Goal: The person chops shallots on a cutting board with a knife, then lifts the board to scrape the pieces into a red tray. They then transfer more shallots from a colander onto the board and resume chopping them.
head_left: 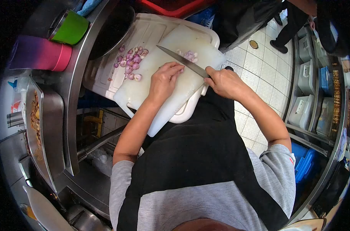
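Note:
My right hand (225,81) is wrapped round the handle of a long kitchen knife (182,60), its blade pointing up and left across the white cutting board (144,86). Beside the blade, my left hand (165,81) has its fingers curled on a small pinkish shallot (181,71), most of it covered by the fingertips. A pile of whole purple shallots (132,61) lies to the left of that hand. Past the blade sits a small heap of cut shallots (189,56). The board rests on a white plastic lid (150,24).
A dark wok (115,32) stands at the lid's left. Metal shelving with a green container (71,27), a pink-purple one (42,54) and a food tray (48,127) runs along the left. At right, a rack holds grey bins (301,109); a person's leg (288,29) shows behind.

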A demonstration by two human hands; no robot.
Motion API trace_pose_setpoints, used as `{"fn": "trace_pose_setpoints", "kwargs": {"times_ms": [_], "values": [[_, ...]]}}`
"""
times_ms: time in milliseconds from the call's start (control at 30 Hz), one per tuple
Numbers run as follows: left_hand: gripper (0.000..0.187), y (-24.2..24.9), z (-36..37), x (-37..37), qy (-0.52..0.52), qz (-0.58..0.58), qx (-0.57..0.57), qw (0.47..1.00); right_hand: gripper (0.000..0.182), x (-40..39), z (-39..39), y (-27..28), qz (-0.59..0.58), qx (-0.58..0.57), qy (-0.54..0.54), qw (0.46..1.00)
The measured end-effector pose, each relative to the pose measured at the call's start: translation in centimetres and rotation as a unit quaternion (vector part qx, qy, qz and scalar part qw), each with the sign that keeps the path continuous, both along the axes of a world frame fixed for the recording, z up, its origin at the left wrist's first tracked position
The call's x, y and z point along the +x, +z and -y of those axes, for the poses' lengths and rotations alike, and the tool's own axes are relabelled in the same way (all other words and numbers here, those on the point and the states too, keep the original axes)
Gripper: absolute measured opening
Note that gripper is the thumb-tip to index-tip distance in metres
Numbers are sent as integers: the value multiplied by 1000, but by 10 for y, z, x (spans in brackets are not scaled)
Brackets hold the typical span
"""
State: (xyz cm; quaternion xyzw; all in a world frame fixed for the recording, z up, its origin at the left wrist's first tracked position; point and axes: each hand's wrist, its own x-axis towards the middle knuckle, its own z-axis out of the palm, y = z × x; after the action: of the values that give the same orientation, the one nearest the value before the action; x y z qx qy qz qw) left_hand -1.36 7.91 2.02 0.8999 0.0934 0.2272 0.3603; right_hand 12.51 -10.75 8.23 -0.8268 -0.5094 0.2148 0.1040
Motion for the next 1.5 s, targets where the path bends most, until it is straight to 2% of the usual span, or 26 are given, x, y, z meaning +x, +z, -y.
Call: {"fn": "trace_pose_setpoints", "kwargs": {"times_ms": [100,333,533,767,867,1033,1233,1500], "values": [[16,-3,-4,2,25,23,22,999,25,-2,0,5,4,3,5,1000],[18,-2,-3,2,39,3,-6,999,24,-10,13,24,10,-3,25,1000],[19,-3,0,-3,31,4,0,999,24,-12,-15,-15,-16,53,16,998],[16,-1,-2,3,28,26,6,999,24,-12,7,22,3,-11,25,1000],[17,-2,-3,3,22,19,8,1000,25,-15,7,11,-9,-11,15,1000],[16,1,-1,3,25,23,20,999,25,-10,-19,-16,-25,56,6,998],[16,2,-1,3,22,20,26,999,25,-13,3,22,-7,-7,19,1000],[14,0,1,5,31,28,15,999,24,-15,-15,-13,-11,44,3,999]]}}
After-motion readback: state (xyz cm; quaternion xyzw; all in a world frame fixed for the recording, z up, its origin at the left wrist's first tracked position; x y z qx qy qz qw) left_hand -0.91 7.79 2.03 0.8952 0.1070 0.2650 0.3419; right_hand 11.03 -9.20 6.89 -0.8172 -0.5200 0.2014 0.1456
